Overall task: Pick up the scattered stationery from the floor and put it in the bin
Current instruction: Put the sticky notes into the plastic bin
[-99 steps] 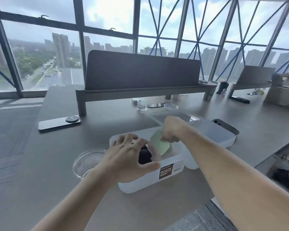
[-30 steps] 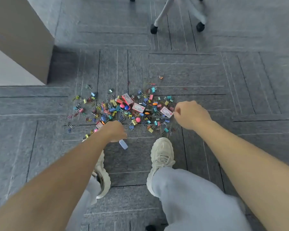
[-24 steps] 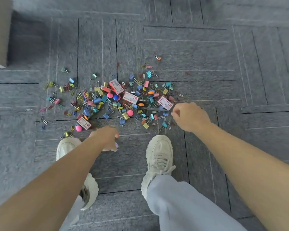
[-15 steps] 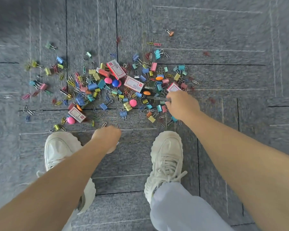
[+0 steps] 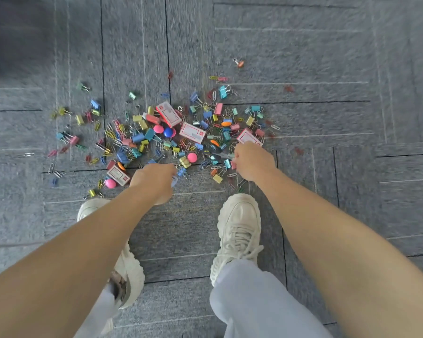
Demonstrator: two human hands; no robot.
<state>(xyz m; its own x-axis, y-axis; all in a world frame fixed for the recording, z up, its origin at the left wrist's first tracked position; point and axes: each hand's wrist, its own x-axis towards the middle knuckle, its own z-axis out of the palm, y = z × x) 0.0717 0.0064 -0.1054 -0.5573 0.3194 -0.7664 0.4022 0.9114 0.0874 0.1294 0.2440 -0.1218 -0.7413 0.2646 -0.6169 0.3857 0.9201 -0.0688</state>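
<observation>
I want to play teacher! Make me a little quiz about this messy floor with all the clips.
1. True or false: the scattered stationery lies on a table.
2. How many small red-and-white boxes are in the pile?
3. Which hand holds a small pale blue item? A) left hand B) right hand

Key: 1. False, it lies on the grey carpet. 2. Four. 3. A.
</observation>
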